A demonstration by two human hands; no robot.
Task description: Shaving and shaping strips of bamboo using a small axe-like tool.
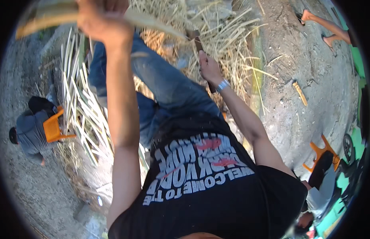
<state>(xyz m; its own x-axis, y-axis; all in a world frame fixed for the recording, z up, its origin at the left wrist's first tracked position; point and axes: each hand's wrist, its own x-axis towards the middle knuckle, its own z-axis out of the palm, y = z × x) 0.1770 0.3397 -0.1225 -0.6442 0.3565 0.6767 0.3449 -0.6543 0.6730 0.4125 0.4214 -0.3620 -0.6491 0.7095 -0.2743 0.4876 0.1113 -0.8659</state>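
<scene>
My left hand (pixel 103 26) is raised at the upper left, closed round a long pale bamboo strip (pixel 49 24). Motion smears the strip and the fingers. One end of the strip sticks out to the left; the other reaches right toward the blade in my right hand. Lower and to the right, my right hand (pixel 210 68), with a metal watch at the wrist, grips a knife (pixel 198 43) by its handle. Its dark, short-looking blade points up and away, close to the strip's right end; whether they touch I cannot tell.
Shavings (pixel 229 51) lie heaped around my legs. A bundle of split bamboo strips (pixel 83 107) lies left of them. A person (pixel 31 127) sits on an orange chair (pixel 53 126) at the left. Another person's bare legs (pixel 328 30) show far right, above an orange stool (pixel 322 153).
</scene>
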